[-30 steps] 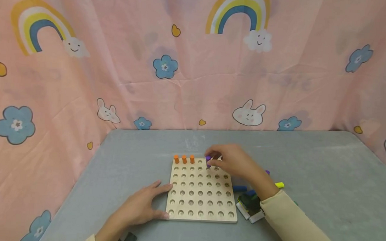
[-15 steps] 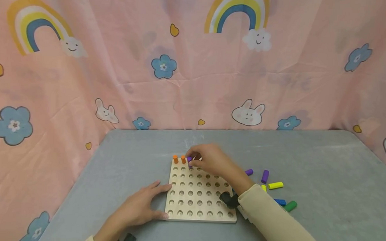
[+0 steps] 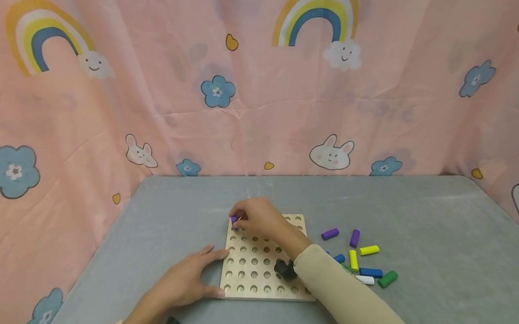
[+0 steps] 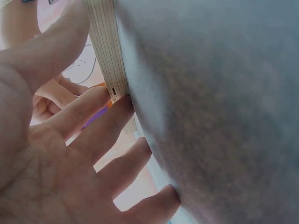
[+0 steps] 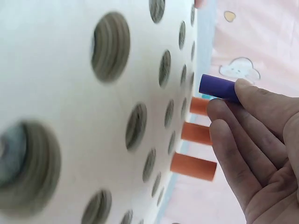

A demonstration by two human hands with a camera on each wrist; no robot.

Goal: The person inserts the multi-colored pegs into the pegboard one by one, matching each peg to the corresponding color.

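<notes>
A square wooden pegboard [image 3: 273, 295] with rows of round holes lies on the grey table. My right hand [image 3: 261, 220] pinches a purple peg [image 5: 218, 87] between thumb and fingers, over the board's far left corner. Three orange pegs [image 5: 193, 167] stand upright in the far row beside the purple one; in the head view the right hand covers them. My left hand [image 3: 182, 279] rests at the board's left side, fingers spread, with thumb and index fingertip at its edge. In the left wrist view, fingertips [image 4: 122, 105] touch the board's layered side.
Loose pegs lie to the right of the board: purple [image 3: 354, 238], yellow [image 3: 369, 250], blue [image 3: 370, 272], green [image 3: 387, 279] and white [image 3: 365, 280]. The right sleeve [image 3: 345, 289] hides part of this group. A pink patterned curtain [image 3: 262, 86] hangs behind the table.
My right hand has moved left along the board's far row with the purple peg, from the middle to the left corner. More loose pegs show at right. The left hand stays put.
</notes>
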